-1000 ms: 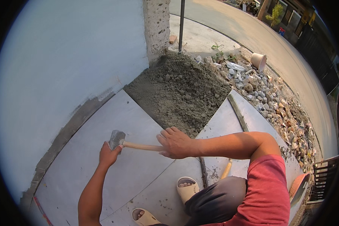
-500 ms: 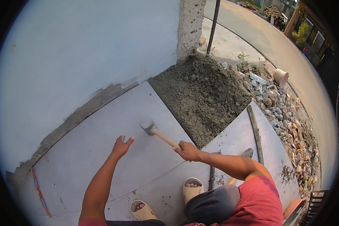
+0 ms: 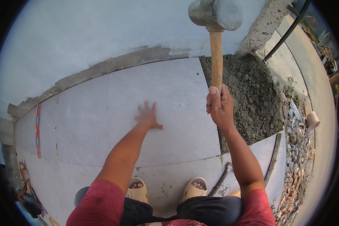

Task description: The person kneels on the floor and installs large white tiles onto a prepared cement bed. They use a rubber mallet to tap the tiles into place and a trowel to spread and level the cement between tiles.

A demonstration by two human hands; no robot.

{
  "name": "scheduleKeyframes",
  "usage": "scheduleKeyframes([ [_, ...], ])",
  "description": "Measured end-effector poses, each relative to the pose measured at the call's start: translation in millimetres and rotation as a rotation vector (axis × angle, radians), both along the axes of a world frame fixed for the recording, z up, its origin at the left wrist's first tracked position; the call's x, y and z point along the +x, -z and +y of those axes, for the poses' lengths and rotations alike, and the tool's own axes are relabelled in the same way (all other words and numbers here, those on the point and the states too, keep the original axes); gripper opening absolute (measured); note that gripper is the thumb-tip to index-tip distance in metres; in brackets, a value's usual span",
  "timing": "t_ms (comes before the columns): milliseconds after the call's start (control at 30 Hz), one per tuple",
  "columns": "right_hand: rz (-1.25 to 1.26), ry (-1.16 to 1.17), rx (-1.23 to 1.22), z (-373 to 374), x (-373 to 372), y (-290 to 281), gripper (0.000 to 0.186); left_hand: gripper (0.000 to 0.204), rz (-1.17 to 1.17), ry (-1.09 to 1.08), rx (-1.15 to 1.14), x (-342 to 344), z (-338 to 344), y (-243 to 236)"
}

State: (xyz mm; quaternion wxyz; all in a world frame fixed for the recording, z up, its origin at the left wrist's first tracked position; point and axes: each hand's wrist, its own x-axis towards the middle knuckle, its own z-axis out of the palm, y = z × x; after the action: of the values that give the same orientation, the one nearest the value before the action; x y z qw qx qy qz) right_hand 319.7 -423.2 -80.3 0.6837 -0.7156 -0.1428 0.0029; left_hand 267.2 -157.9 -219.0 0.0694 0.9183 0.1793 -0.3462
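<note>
My right hand (image 3: 220, 107) is wrapped round the wooden handle of a rubber mallet (image 3: 216, 56), raised with its grey head up. My left hand (image 3: 148, 116) lies spread over a large pale grey floor tile (image 3: 173, 90); its fingers are stretched apart and nothing is in them. The tile runs along the foot of the wall. Against its right edge lies a bed of damp, crumbly grey mortar (image 3: 252, 101), partly hidden behind the mallet handle and my right hand.
A pale blue wall (image 3: 101, 37) rises ahead. At right lie gravel and rubble (image 3: 295, 147) and a small bucket (image 3: 312, 121). A dark pole (image 3: 286, 34) stands at the far right corner. A hammer-like tool (image 3: 221, 178) rests near my feet. At left lies a red strip (image 3: 38, 132).
My right hand has lifted the mallet from low over the tile to high in front of me. My left hand has come down spread onto the tile. The view has turned.
</note>
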Motion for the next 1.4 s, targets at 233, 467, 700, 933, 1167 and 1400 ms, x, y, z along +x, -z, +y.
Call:
scheduleKeyframes([
  [233, 0.202, -0.053, -0.588, 18.2, 46.6, 142.3, 0.036, 0.146, 0.078, 0.000, -0.028, 9.2, -10.5, 0.0],
  [467, -0.069, -0.032, -0.285, 63.1, 62.6, 57.8, 0.047, 0.142, 0.058, -0.058, -0.018, 8.5, -6.3, -2.0],
  [700, 0.067, -0.037, -0.663, 30.3, 54.2, 180.6, 0.051, 0.143, 0.058, -0.034, -0.028, 15.5, -14.4, -1.2],
  [933, -0.147, 0.079, -0.228, 19.0, 34.3, 81.4, 0.035, 0.148, 0.064, -0.019, -0.007, 4.5, -4.9, 10.8],
  [1167, 0.111, 0.027, -0.664, -16.8, 34.2, 174.5, 0.049, 0.147, 0.045, 0.004, -0.040, 8.3, -11.1, 11.7],
  [1400, -0.010, -0.110, -0.163, 34.5, 16.9, -3.3, 0.048, 0.146, 0.052, -0.203, 0.010, -43.9, 61.4, 0.8],
])
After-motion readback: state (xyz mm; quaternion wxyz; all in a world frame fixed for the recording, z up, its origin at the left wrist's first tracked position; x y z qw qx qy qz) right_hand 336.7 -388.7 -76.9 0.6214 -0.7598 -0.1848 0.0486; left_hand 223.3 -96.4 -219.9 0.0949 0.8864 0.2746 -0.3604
